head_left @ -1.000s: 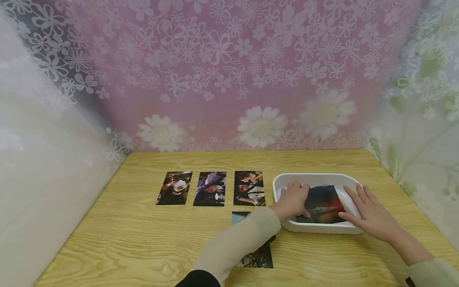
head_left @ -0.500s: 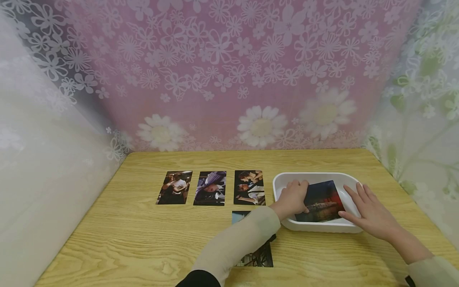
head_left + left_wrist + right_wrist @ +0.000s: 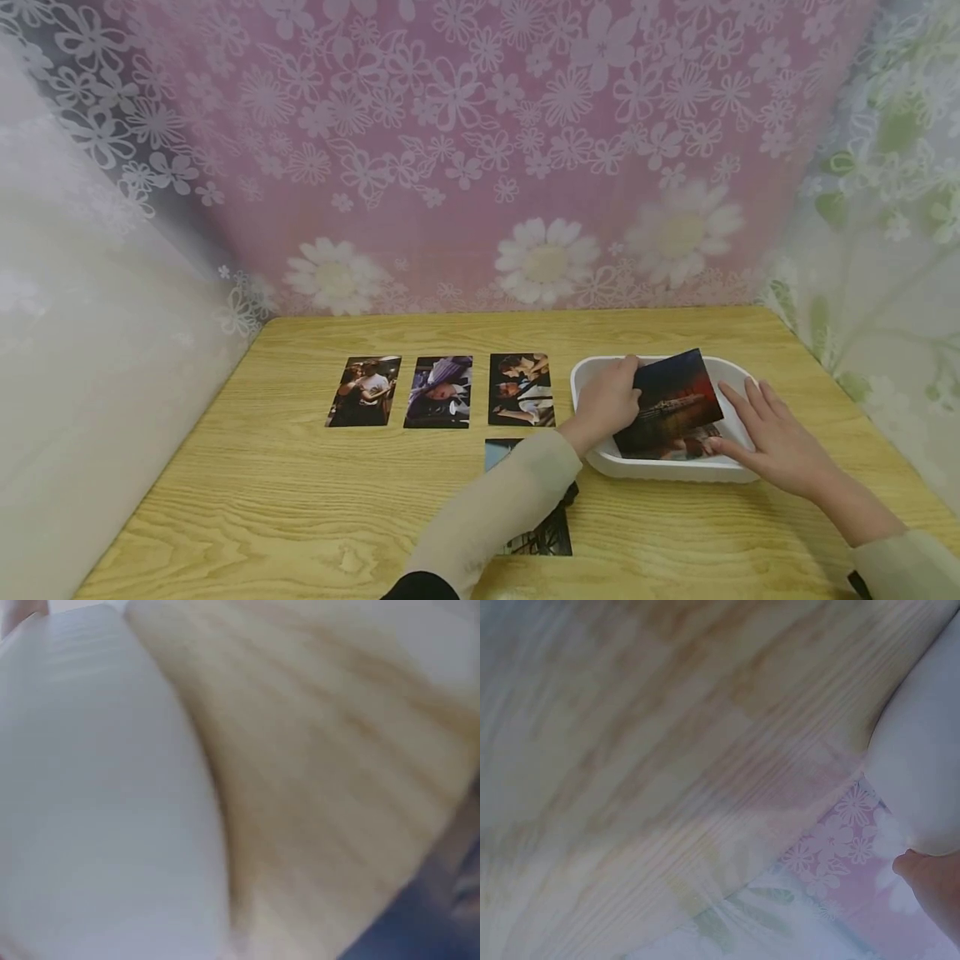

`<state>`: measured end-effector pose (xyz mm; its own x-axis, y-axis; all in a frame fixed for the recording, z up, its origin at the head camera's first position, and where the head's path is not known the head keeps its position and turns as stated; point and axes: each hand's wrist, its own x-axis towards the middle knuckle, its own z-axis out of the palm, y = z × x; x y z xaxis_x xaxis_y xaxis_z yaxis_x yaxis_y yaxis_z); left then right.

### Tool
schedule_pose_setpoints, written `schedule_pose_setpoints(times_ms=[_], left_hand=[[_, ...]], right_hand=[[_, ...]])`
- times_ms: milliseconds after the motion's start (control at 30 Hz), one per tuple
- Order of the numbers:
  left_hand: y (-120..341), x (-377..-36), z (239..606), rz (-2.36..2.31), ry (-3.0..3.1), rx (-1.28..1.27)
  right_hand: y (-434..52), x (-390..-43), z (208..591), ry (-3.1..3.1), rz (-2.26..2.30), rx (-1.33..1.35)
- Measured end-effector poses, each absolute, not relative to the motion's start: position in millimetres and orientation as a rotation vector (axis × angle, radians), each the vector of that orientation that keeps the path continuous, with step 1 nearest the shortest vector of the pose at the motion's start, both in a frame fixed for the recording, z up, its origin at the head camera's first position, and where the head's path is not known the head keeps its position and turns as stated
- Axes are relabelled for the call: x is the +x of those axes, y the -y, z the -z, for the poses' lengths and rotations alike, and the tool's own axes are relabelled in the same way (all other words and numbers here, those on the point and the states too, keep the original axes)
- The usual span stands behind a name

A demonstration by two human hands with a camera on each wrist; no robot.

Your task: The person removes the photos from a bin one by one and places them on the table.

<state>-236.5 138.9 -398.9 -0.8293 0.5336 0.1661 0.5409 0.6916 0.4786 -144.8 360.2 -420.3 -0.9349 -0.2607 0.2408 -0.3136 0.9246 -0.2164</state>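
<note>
The left hand [image 3: 609, 400] pinches a photo [image 3: 670, 402] tilted up out of the white tray [image 3: 675, 468] (more photos beneath), right hand [image 3: 776, 437] flat, fingers straight, on its rim.

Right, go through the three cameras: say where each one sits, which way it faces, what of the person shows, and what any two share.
Head: worn high, looking forward and down at the table; left hand lifting a photo from the white tray, right hand on the tray.
Left wrist: close, blurred; tray wall, wood, no hand.
Right wrist: close; wood, tray edge, a fingertip.
Shared: all three show tray and table.
</note>
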Motion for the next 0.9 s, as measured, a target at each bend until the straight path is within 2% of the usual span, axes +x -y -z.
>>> schedule_pose_setpoints(times_ms=[333,900], left_hand=[[-115,-245,373,1.041,2.723,-0.774],[-31,-231,345,1.933,2.547,-0.546]], right_hand=[[-360,-145,417,2.892,-0.390,0.426],[-361,-147,420,2.890,-0.402,0.427]])
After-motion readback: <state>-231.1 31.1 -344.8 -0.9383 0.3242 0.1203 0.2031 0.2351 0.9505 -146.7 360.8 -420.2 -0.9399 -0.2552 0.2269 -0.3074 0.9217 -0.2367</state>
